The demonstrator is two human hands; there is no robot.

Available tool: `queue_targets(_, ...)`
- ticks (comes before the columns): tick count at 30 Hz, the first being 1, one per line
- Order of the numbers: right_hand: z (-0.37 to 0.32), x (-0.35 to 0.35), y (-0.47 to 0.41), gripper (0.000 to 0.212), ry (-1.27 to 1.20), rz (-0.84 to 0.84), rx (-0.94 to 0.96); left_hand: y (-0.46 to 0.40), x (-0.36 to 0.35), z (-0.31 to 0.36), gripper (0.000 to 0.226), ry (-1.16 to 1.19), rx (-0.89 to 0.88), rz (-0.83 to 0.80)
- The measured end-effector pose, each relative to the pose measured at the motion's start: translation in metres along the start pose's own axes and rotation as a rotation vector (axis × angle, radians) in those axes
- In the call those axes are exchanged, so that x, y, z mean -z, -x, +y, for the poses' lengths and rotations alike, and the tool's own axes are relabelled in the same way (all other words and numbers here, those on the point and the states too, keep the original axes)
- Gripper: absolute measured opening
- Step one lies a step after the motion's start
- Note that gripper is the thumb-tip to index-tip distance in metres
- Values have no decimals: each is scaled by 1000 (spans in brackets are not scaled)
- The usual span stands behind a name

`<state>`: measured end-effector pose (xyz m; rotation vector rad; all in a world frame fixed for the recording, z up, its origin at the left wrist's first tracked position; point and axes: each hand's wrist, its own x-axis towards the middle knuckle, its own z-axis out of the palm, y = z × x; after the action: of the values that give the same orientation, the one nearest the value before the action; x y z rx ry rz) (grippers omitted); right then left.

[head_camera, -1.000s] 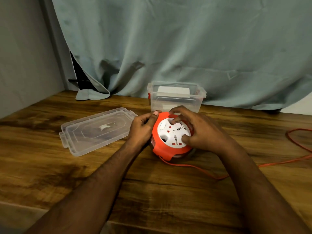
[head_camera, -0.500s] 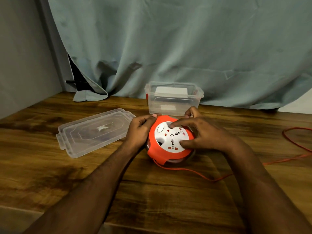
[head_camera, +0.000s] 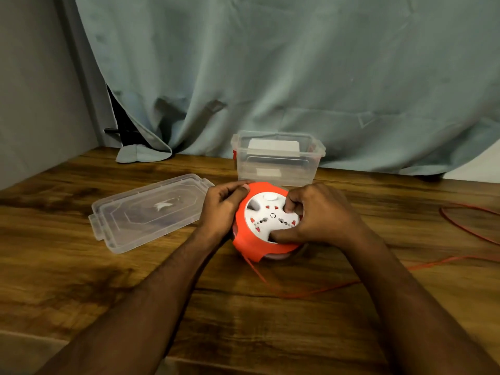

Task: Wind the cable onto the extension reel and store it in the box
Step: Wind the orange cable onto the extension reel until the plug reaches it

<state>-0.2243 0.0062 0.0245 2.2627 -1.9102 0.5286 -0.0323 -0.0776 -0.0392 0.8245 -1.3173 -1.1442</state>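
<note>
The extension reel (head_camera: pixel 259 244) is a round orange housing with a white socket face, lying flat on the wooden table (head_camera: pixel 81 280). My left hand (head_camera: pixel 221 209) grips its left rim, thumb on top. My right hand (head_camera: pixel 322 215) lies over the right side, with a finger and the thumb hooked into recesses of the white face. A thin orange cable (head_camera: pixel 311 292) leaves the reel's front, runs right across the table and loops at the far right. The clear plastic box (head_camera: pixel 278 158) stands open just behind the reel.
The box's clear lid (head_camera: pixel 148 209) lies flat on the table to the left of my left hand. A grey-green curtain (head_camera: pixel 270 77) hangs behind the table and touches its back edge. A grey wall closes the left side.
The white face has turned: its round button went from the left side to the top. My right hand shifted round with it. The cable on the table has drawn closer to the reel.
</note>
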Motion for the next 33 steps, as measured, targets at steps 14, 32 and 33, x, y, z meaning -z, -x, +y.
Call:
queue_targets(14, -37, -14, -2, 67, 89, 84, -216, 2, -2, 2, 27, -62, -15, 74)
queue_targets(32, -20, 0, -4, 34, -71, -14, -140, 5, -3, 9, 40, -104, -10, 95)
queue_targets(33, -17, 0, -4, 43, -81, -29, -120, 4, -4, 9, 34, -102, -13, 96)
